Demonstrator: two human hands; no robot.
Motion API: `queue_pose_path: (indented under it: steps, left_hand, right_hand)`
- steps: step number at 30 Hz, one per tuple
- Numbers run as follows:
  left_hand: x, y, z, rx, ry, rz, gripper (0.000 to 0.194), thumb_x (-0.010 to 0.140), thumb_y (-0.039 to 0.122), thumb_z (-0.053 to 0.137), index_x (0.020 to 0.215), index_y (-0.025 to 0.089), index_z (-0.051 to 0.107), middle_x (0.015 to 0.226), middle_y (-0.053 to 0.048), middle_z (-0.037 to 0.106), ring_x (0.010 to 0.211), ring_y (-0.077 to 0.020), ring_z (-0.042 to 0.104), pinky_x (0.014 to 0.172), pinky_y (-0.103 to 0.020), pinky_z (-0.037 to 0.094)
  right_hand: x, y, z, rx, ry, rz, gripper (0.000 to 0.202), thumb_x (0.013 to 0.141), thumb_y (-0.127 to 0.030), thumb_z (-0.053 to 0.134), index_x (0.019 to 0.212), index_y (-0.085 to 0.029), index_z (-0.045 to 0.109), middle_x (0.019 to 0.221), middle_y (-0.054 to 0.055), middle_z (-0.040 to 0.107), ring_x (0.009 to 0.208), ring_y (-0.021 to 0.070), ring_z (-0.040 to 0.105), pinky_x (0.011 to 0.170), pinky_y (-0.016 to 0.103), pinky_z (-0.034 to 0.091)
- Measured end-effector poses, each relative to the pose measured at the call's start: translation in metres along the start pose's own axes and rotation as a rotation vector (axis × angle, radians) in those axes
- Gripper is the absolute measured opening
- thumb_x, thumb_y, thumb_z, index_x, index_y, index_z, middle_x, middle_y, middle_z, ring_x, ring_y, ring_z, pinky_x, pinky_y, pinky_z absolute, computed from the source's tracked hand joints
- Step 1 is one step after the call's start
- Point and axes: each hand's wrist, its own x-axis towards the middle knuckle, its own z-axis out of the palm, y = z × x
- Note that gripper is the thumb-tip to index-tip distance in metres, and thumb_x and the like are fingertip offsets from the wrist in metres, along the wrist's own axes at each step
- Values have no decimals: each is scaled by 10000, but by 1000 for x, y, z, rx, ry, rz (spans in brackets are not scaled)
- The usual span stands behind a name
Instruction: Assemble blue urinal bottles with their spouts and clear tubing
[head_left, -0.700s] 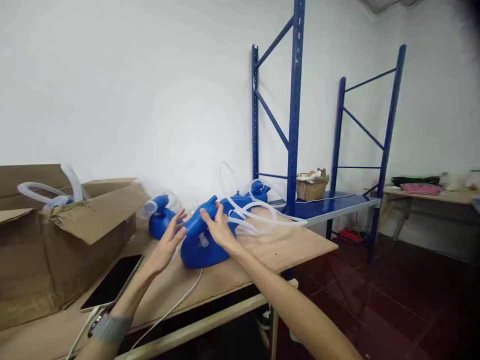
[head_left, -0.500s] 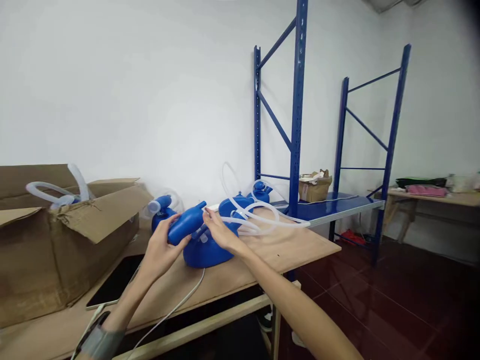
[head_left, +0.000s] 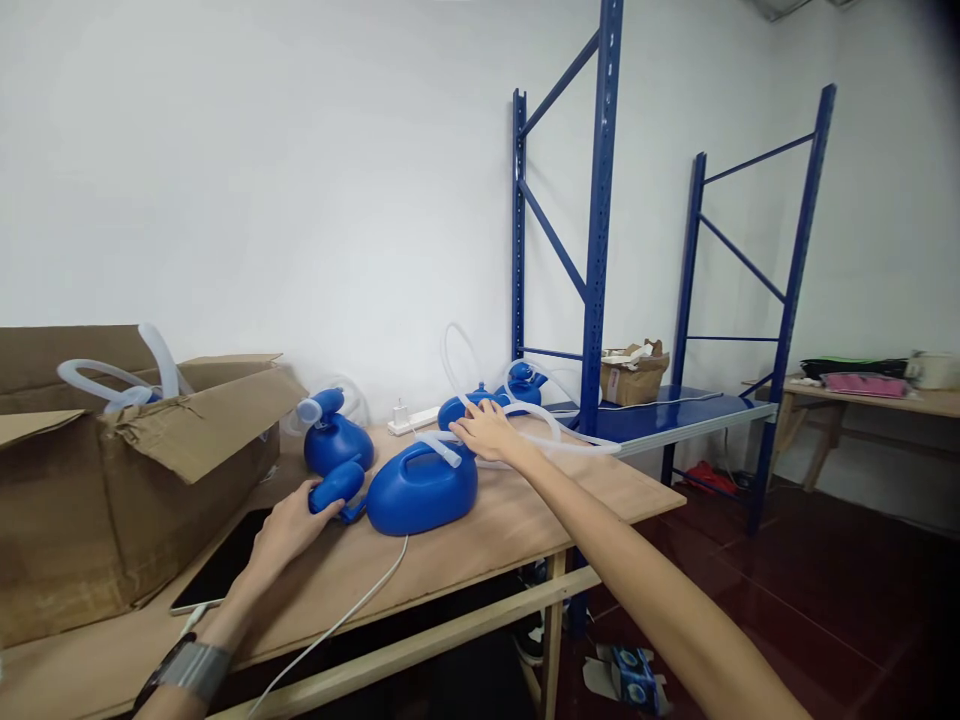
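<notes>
My left hand [head_left: 289, 525] is wrapped round a small blue plastic piece [head_left: 337, 486], low over the wooden table, left of a large blue container [head_left: 421, 490] with a moulded handle. A clear tube [head_left: 442, 449] has its end lying over that container. My right hand [head_left: 484, 432] reaches to the container's right end, its fingers closed near the tube; what they hold is too small to make out. Behind the left hand stands another blue container [head_left: 339, 445] with a blue top piece. More blue containers [head_left: 523, 385] and looped tubing lie behind my right hand.
An open cardboard box [head_left: 67, 520] with tubing inside fills the table's left side, a black tablet [head_left: 223, 565] beside it. A white power strip [head_left: 415, 420] lies by the wall. Blue shelving [head_left: 596, 220] rises at the right. A white cable crosses the table's front edge [head_left: 450, 578].
My left hand has lowered the small blue piece to the left, away from the large container. My right hand has moved right, off that piece, to the tube area.
</notes>
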Motion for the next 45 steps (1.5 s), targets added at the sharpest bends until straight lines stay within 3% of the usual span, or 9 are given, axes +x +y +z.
queue_pose_path:
  steps: [6, 12, 17, 21, 27, 33, 38, 42, 45]
  left_hand:
    - [-2, 29, 7, -76, 213, 225, 785, 919, 682, 379, 1480, 142, 485, 1501, -194, 557, 1379, -406, 519, 1108, -555, 420]
    - [-7, 93, 21, -213, 45, 415, 1017, 805, 762, 603, 1586, 162, 351, 1587, -185, 477, 1438, -373, 477, 1175, -493, 375]
    - [-12, 125, 36, -166, 97, 438, 934, 781, 709, 679, 1540, 223, 430, 1463, -154, 603, 1294, -377, 598, 1047, -470, 470]
    - [-10, 125, 41, -134, 119, 429, 904, 779, 703, 675, 1505, 207, 464, 1460, -150, 605, 1287, -384, 586, 1028, -471, 468]
    - [-9, 125, 40, -118, 103, 416, 922, 769, 702, 680, 1513, 205, 461, 1456, -158, 604, 1291, -401, 574, 1016, -481, 464]
    - [-10, 125, 40, -116, 105, 401, 900, 770, 678, 689, 1507, 207, 475, 1474, -168, 586, 1303, -406, 557, 1011, -487, 469]
    - [-9, 123, 43, -136, 121, 445, 917, 782, 692, 664, 1514, 180, 461, 1449, -169, 603, 1295, -396, 564, 1035, -490, 456]
    - [-8, 120, 46, -149, 141, 443, 901, 781, 716, 652, 1502, 205, 477, 1436, -155, 614, 1281, -399, 566, 1005, -488, 466]
    - [-7, 117, 45, -174, 143, 443, 883, 784, 690, 666, 1496, 200, 484, 1448, -153, 609, 1286, -400, 560, 1027, -490, 451]
  right_hand:
    - [21, -21, 18, -65, 73, 63, 512, 1086, -440, 415, 1073, -105, 802, 1173, 201, 721, 1238, 364, 512, 1130, 542, 329]
    - [27, -30, 29, -99, 48, 173, 595, 1077, -494, 389, 1071, -73, 810, 1126, 249, 741, 1287, 405, 476, 1000, 505, 459]
    - [31, -25, 19, -84, -51, 96, 620, 1042, -584, 426, 1018, -116, 832, 1044, 247, 758, 1265, 408, 496, 857, 431, 531]
    - [29, -19, 18, -43, -1, 74, 551, 1034, -547, 491, 1035, -114, 831, 1086, 213, 768, 1198, 350, 562, 967, 403, 502]
    - [27, -16, 21, 117, 46, 198, 569, 971, -657, 566, 865, -170, 839, 972, 148, 782, 1113, 276, 635, 886, 309, 511]
    - [30, -12, 23, 181, 96, 210, 611, 1032, -624, 472, 787, -185, 821, 951, 125, 786, 1069, 243, 679, 883, 289, 470]
    - [39, 1, 21, 433, 112, 415, 729, 1042, -666, 372, 660, -185, 765, 711, 84, 754, 754, 207, 702, 707, 263, 431]
    - [49, 12, 24, 517, 189, 501, 671, 988, -682, 480, 593, -196, 722, 648, 80, 730, 699, 220, 678, 696, 275, 422]
    - [52, 36, 17, 532, 255, 565, 742, 988, -729, 405, 555, -189, 670, 604, 84, 700, 647, 212, 658, 674, 279, 420]
